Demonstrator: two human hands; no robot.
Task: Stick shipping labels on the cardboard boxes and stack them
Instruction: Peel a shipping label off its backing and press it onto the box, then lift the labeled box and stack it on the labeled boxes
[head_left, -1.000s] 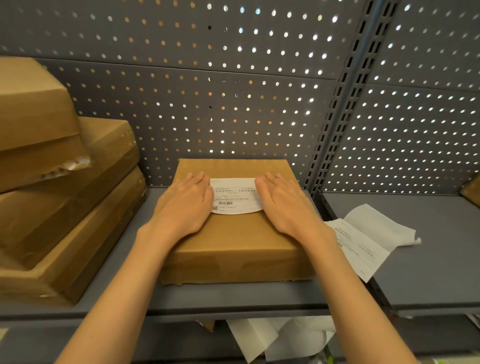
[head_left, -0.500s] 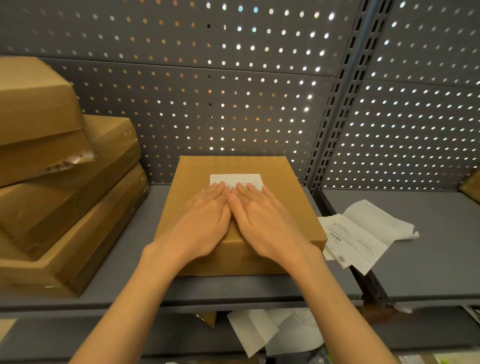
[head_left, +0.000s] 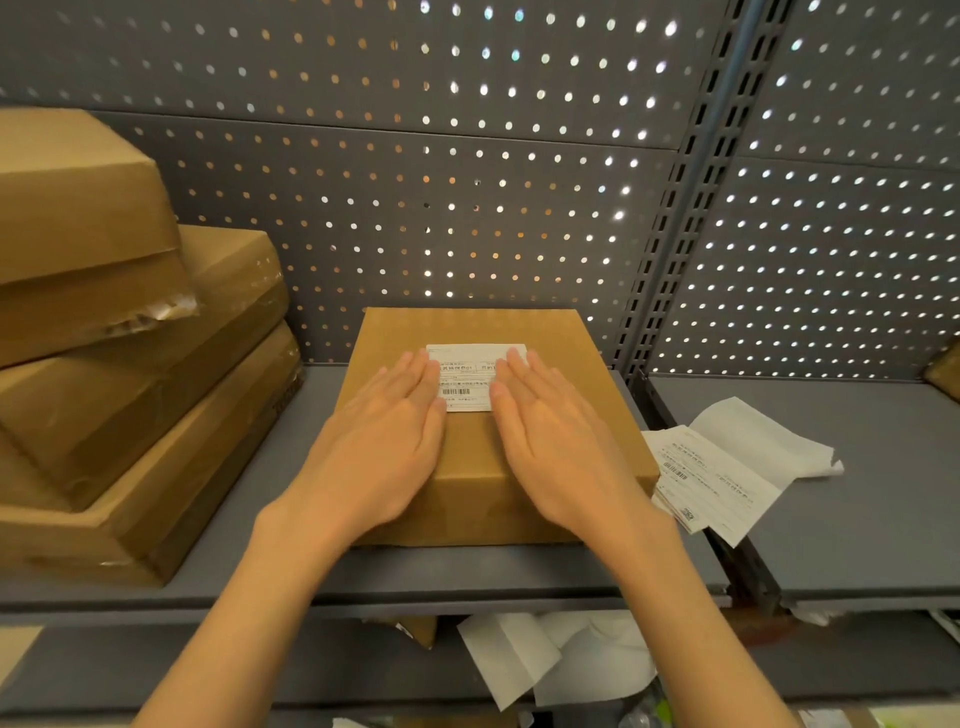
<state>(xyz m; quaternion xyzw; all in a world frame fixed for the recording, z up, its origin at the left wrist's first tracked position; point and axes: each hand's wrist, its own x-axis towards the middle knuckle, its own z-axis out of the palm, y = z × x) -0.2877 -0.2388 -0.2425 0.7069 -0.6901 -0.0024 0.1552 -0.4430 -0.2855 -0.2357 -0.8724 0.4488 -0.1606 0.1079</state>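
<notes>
- While both hands lie flat on it, the cardboard box sits mid-shelf on the grey shelf, a white shipping label stuck on its top.
- Left hand, fingers straight and together, covers the label's 9 o'clock edge.
- Right hand, fingers straight too, covers the 3 o'clock edge.
- At the box's 9 o'clock stands a stack of boxes.
- At 3 o'clock, loose label sheets lie just beside it.
- Behind all rises a perforated back panel.
</notes>
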